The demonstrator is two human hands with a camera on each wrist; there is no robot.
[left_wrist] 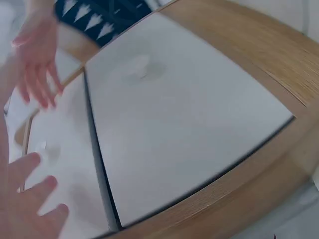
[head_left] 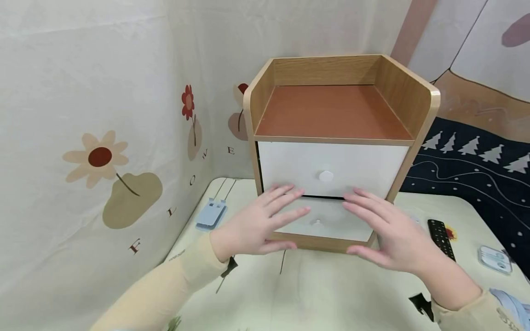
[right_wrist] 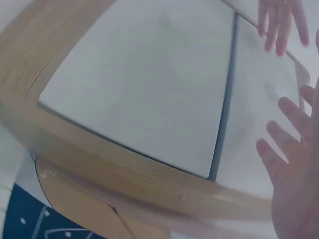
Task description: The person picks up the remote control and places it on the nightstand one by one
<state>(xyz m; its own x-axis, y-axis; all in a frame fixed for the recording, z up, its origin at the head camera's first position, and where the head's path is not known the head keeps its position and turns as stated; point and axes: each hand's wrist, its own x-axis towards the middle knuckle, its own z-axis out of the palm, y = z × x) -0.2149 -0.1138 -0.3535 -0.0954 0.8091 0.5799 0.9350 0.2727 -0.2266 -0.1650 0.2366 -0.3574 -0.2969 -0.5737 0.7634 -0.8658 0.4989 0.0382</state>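
Observation:
A small wooden cabinet (head_left: 331, 243) with a brown open top tray (head_left: 331, 110) stands upright on the table. Its white upper drawer (head_left: 290, 161) has a round white knob (head_left: 325, 176), and the lower drawer (head_left: 331, 230) has a smaller-looking knob (head_left: 317, 222). Both drawers are closed, with a dark gap between them. My left hand (head_left: 265, 220) is spread before the left side of the drawers, fingers extended and holding nothing. On the right side, my right hand (head_left: 385, 234) is held the same way, fingers spread. The wrist views show both hands beside the drawer fronts.
A light blue card-like item (head_left: 211, 214) lies on the table left of the cabinet. At right are a black remote (head_left: 441, 239) and a clear case with white earphones (head_left: 494, 259). Black tape pieces (head_left: 421, 305) mark the table. Printed fabric (head_left: 103, 69) hangs behind.

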